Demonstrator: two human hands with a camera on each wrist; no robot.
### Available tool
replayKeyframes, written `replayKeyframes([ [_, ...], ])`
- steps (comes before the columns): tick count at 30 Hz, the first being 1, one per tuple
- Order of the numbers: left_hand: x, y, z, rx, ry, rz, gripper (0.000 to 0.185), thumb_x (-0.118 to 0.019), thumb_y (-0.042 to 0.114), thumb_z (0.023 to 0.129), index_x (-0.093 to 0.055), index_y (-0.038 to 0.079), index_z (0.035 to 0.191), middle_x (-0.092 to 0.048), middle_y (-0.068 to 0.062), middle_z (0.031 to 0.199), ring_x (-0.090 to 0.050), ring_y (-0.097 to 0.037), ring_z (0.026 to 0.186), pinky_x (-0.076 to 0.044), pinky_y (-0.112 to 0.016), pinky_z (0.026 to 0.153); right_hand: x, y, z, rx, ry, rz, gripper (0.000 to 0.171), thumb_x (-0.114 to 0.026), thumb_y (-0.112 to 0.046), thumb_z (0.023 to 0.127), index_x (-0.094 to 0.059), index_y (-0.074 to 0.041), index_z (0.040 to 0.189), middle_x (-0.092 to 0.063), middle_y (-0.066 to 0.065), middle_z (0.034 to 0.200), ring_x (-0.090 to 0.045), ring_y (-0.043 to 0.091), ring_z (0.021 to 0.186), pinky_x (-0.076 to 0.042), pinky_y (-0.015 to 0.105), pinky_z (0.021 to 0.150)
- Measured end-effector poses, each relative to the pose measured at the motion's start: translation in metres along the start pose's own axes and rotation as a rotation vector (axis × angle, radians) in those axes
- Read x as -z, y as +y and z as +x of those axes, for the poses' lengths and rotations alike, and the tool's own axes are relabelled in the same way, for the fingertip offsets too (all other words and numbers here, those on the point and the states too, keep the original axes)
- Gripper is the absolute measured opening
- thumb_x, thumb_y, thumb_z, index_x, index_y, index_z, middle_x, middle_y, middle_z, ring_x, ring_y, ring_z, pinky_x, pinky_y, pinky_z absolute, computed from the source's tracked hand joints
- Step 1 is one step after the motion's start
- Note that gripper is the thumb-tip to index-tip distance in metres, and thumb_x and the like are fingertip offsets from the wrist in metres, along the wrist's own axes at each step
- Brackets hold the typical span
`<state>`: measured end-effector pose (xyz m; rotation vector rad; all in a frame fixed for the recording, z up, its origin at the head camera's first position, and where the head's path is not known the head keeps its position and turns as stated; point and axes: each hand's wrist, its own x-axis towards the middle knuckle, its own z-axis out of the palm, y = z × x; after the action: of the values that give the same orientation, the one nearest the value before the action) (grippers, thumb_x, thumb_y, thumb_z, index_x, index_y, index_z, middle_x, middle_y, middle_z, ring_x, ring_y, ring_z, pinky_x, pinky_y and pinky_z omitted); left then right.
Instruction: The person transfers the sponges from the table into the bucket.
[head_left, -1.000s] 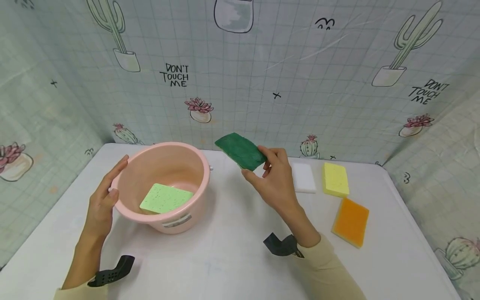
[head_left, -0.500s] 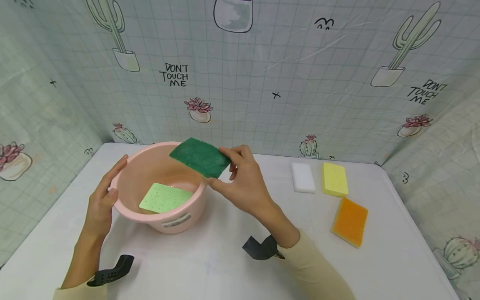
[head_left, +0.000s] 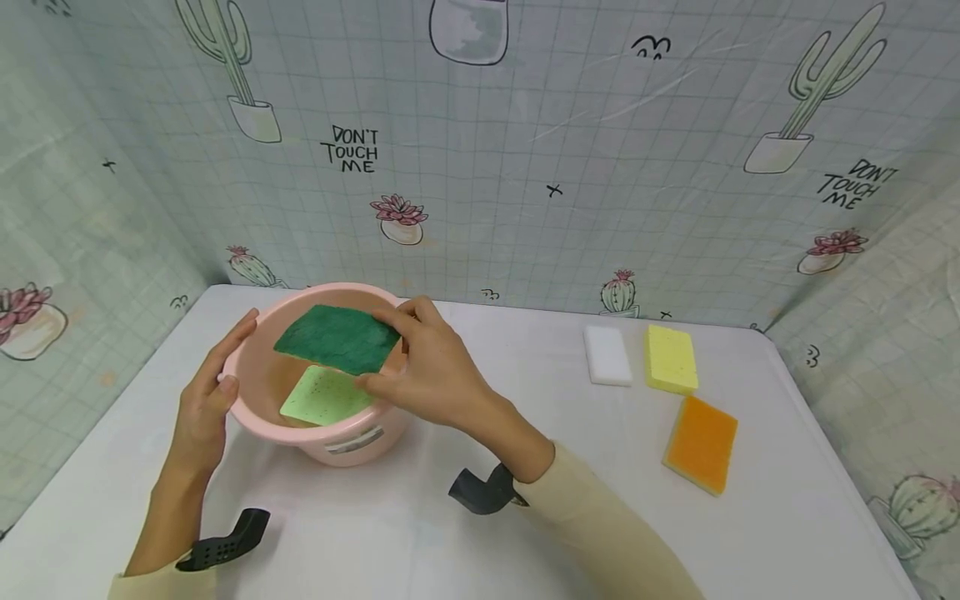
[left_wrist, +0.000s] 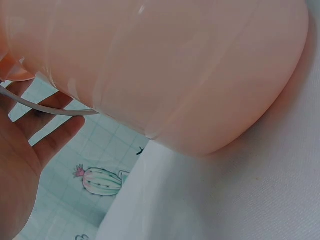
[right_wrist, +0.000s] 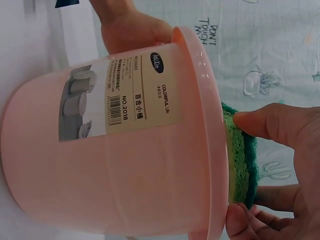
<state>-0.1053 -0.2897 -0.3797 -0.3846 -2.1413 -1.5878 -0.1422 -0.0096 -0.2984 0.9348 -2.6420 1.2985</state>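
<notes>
While the pink bucket (head_left: 356, 447) stands upright on the white table (head_left: 375, 533), right hand (head_left: 431, 367): thumb and fingers parted only by the width of the dark green sponge (head_left: 337, 337), pinching it across its right end, over the bucket's right rim.
Sponge's place: held above the bucket's mouth, scouring face up, paler foam underneath.
Long axis: left to right across the mouth, free end pointing at the bucket's left rim, gripped end slanting slightly toward its near side.
Left hand (head_left: 202, 408): at the bucket's left, fingers extended along the outer wall, thumb at the rim.
Inside bucket: pale green sponge (head_left: 322, 398).
Right of bucket, well apart: white sponge (head_left: 607, 355), nearest; yellow sponge (head_left: 671, 358); orange sponge (head_left: 702, 444); long axes roughly near-to-far.
</notes>
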Motion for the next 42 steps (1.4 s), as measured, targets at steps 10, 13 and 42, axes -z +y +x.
replayKeyframes([
  [10, 0.002, -0.006, 0.0, -0.054, -0.011, -0.054, 0.048, -0.041, 0.017, 0.098, -0.04, 0.003, 0.144, -0.034, -0.009, 0.152, -0.022, -0.021, 0.142, -0.015, -0.029, 0.112, -0.012, -0.011, 0.01, 0.079, -0.246, -0.133, 0.07, -0.073, -0.032, 0.078, -0.049, -0.011, 0.14, -0.038, 0.008, 0.142, -0.054, 0.007, 0.101, -0.044, 0.021, 0.083],
  [13, 0.002, -0.006, 0.001, -0.046, -0.016, -0.043, 0.049, -0.04, 0.017, 0.098, -0.04, 0.004, 0.145, -0.034, -0.009, 0.152, -0.022, -0.022, 0.142, -0.016, -0.029, 0.112, -0.014, -0.012, 0.011, 0.08, -0.276, -0.169, 0.07, -0.072, -0.036, 0.079, -0.048, -0.012, 0.14, -0.038, 0.006, 0.143, -0.053, 0.007, 0.106, -0.044, 0.022, 0.087],
  [42, 0.001, -0.001, 0.0, 0.042, 0.002, 0.01, 0.05, -0.041, 0.022, 0.096, -0.042, 0.01, 0.145, -0.035, -0.004, 0.152, -0.024, -0.02, 0.141, -0.019, -0.033, 0.112, 0.0, -0.006, -0.001, 0.215, -0.114, -0.004, 0.039, -0.06, -0.023, 0.094, -0.058, -0.008, 0.13, -0.053, -0.001, 0.113, -0.048, 0.008, 0.088, -0.042, 0.018, 0.076],
])
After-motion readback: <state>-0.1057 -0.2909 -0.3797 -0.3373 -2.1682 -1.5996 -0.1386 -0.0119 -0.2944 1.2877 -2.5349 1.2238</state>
